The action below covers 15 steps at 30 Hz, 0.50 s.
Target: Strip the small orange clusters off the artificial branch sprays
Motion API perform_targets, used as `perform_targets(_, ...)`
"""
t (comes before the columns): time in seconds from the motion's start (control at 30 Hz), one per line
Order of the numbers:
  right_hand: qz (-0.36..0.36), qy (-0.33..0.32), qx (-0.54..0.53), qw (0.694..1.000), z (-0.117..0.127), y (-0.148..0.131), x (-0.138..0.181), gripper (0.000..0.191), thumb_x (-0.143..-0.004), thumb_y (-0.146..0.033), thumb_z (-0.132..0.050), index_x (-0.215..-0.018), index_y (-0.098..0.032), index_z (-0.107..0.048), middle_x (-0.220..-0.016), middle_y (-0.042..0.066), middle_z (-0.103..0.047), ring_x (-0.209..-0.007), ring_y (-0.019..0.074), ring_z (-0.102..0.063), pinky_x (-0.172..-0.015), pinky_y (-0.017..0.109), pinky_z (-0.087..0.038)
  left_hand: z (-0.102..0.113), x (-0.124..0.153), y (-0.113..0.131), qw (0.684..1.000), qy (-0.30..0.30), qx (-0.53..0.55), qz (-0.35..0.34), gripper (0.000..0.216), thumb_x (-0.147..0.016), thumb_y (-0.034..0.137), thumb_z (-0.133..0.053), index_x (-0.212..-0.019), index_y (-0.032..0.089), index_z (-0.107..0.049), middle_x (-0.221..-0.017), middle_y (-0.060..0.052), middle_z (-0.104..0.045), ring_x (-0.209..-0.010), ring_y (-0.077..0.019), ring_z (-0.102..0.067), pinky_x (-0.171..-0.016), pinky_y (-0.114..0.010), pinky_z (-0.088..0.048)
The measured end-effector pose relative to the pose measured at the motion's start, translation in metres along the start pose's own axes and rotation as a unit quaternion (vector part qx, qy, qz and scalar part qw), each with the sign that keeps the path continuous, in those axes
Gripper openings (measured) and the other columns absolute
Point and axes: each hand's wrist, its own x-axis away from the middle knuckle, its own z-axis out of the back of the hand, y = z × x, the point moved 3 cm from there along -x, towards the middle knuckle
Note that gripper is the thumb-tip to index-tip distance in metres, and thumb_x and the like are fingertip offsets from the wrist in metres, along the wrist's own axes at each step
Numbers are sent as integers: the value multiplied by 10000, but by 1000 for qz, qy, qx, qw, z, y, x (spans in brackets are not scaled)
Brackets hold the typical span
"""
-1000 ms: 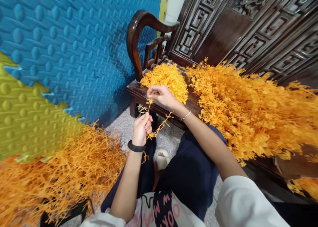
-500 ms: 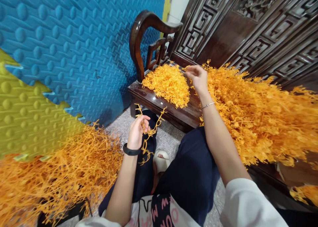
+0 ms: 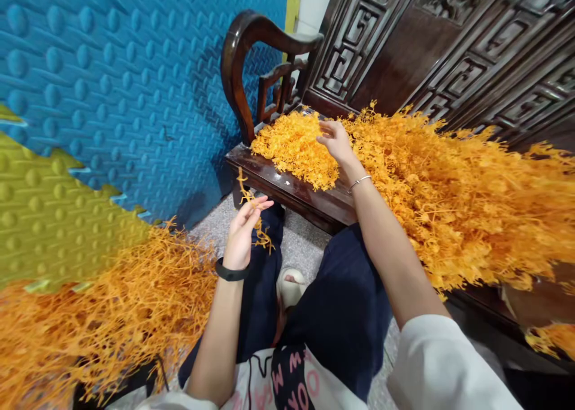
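My left hand (image 3: 242, 233) is in front of the bench edge, its fingers pinching a thin orange plastic stem (image 3: 264, 237) with short side twigs. One part of the stem sticks up past the fingertips, and another hangs below them over my trouser leg. My right hand (image 3: 336, 142) is over the right edge of a small heap of orange plastic flower pieces (image 3: 296, 146) on the bench seat. Its fingers are loosely bent and apart, and I see nothing between them. Just right of that hand spreads a much larger mass of orange plastic sprigs (image 3: 471, 200).
The dark wooden bench (image 3: 309, 203) has a curved armrest (image 3: 238, 45) and a carved back (image 3: 395, 69). Many bare orange stems (image 3: 135, 290) lie in a big pile at the lower left. A blue foam mat (image 3: 135, 87) and a yellow one (image 3: 58, 212) cover the left wall.
My right hand has moved left to the small heap, and its fingers have spread. The left hand has risen slightly, and the stem's position in its fingers has shifted. The view has turned a little.
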Motion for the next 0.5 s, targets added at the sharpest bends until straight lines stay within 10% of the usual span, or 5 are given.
perform_targets(0.5, -75, 27, -64, 995, -5, 9, 3, 419, -643, -77, -545, -1048, -144, -461, -1135, 117, -472, -956, 161, -561, -897, 349, -458, 4, 3, 5, 997, 32, 15, 67, 428, -791, 414, -543, -1174, 224, -558, -1146, -104, -588, -1064, -257, -551, -630, -296, -569)
